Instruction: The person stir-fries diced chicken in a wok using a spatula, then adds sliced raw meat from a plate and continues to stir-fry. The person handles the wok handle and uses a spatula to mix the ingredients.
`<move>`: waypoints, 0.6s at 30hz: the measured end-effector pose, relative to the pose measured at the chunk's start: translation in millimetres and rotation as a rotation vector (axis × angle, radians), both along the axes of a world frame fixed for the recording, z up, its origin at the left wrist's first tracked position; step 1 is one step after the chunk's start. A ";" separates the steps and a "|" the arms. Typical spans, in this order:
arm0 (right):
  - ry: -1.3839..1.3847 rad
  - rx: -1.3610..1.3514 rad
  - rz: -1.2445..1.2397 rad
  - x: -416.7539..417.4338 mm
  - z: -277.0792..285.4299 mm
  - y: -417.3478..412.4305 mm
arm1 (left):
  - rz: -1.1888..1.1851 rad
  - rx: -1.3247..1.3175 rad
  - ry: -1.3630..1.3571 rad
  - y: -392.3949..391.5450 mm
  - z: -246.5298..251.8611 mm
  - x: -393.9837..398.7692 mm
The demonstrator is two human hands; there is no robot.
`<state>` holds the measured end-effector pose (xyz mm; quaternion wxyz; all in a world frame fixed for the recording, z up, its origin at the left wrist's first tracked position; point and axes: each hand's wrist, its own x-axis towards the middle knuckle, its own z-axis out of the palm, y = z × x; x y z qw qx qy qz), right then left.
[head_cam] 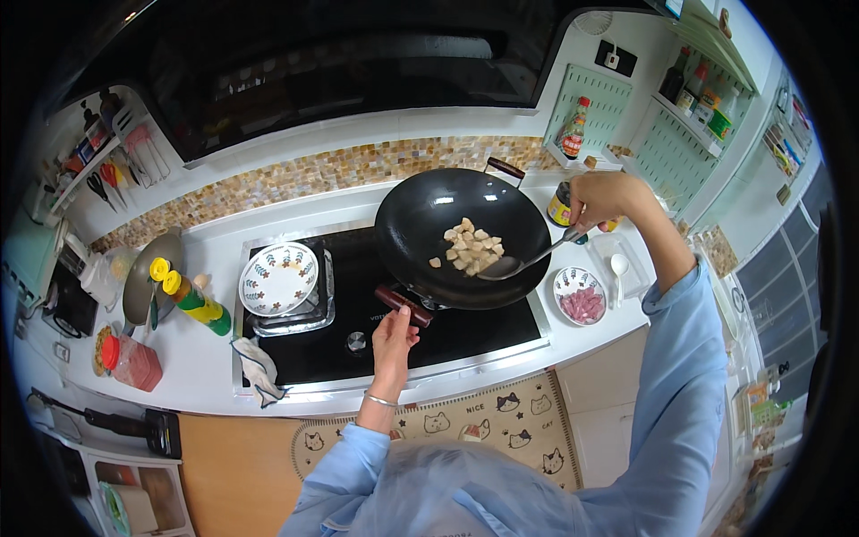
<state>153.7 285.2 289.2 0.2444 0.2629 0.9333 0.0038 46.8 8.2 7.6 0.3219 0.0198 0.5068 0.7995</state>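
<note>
A black wok sits over the right burner of the black glass cooktop. Pale diced pieces of food lie together at its bottom, with one piece apart to the left. My left hand grips the wok's dark red wooden handle at the near side. In my right hand is a metal ladle, held from above; its bowl rests in the wok against the right side of the food. The ladle handle's upper end is partly hidden by my fingers.
On the left burner stands a patterned white bowl. Right of the wok are a bowl of raw pink meat, a white spoon and a dark jar. A green bottle and a cloth lie left.
</note>
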 end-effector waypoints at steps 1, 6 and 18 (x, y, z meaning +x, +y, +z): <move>-0.082 -0.020 -0.017 -4.2 3.7 -0.6 | 0.010 0.027 -0.006 3.8 -1.4 -0.8; -0.057 0.029 0.118 -25.3 -16.8 -13.0 | 0.042 0.072 -0.020 12.1 -5.8 -2.0; 0.061 0.345 0.344 17.9 -22.9 -13.3 | 0.060 0.059 0.015 9.0 -5.5 3.5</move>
